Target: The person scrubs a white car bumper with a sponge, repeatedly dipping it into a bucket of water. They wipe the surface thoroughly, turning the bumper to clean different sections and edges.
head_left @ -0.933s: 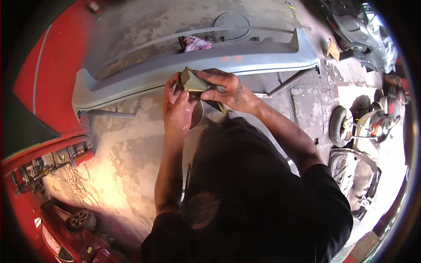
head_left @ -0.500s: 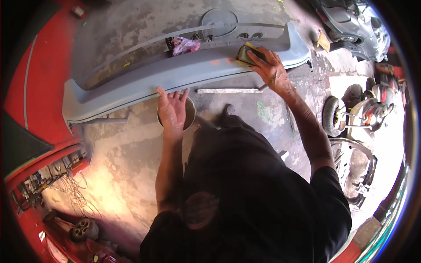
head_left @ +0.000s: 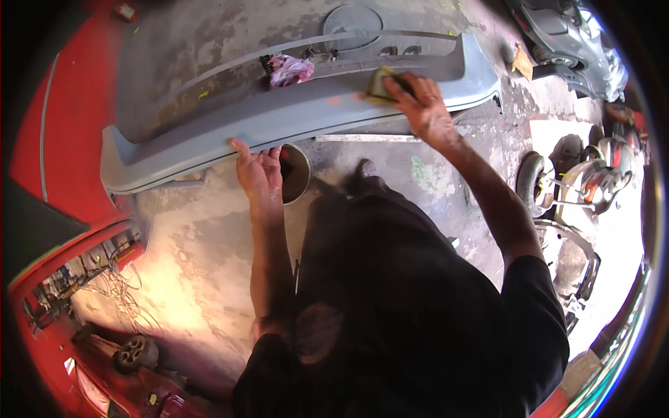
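Head view: stained concrete floor [head_left: 174,265], red car bodywork [head_left: 77,132] at left, grey bumper [head_left: 300,108] spanning the far side.
Left hand [head_left: 260,171], loosely open, touches the near edge; right hand [head_left: 426,111], fingers partly closed, holds a yellowish sanding block [head_left: 380,85] against the bumper's right half.

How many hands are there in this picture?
2. The left hand is at the near edge of the grey-blue bumper; the right hand holds a blurred yellowish pad on it, farther right.
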A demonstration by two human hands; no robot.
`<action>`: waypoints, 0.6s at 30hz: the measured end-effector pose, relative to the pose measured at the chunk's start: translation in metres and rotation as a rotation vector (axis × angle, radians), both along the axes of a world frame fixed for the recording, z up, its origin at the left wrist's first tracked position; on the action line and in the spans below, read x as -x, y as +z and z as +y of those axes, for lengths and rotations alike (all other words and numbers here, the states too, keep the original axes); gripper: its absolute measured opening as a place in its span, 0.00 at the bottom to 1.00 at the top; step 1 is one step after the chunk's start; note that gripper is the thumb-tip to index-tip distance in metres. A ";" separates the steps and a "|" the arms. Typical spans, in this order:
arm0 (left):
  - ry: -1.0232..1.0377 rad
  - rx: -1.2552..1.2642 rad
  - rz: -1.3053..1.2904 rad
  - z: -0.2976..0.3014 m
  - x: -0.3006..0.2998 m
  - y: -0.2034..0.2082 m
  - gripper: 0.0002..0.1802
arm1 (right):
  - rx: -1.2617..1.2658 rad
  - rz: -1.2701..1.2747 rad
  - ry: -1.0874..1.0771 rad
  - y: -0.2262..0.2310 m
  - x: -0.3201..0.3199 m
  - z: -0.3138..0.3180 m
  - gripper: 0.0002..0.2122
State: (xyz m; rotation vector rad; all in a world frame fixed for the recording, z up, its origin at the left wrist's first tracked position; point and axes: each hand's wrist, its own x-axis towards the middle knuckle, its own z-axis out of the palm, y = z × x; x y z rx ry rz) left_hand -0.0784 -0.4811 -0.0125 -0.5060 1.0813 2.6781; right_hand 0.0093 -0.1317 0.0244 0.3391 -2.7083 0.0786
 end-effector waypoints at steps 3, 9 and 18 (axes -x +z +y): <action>-0.022 0.011 0.000 0.005 -0.001 0.000 0.44 | 0.033 0.029 -0.008 0.011 0.003 -0.022 0.29; -0.091 -0.018 -0.041 0.003 0.005 0.001 0.40 | 0.147 -0.048 0.165 0.015 0.038 -0.116 0.29; -0.136 -0.043 -0.101 0.006 0.006 0.012 0.42 | 0.190 -0.006 0.021 0.003 0.038 -0.116 0.24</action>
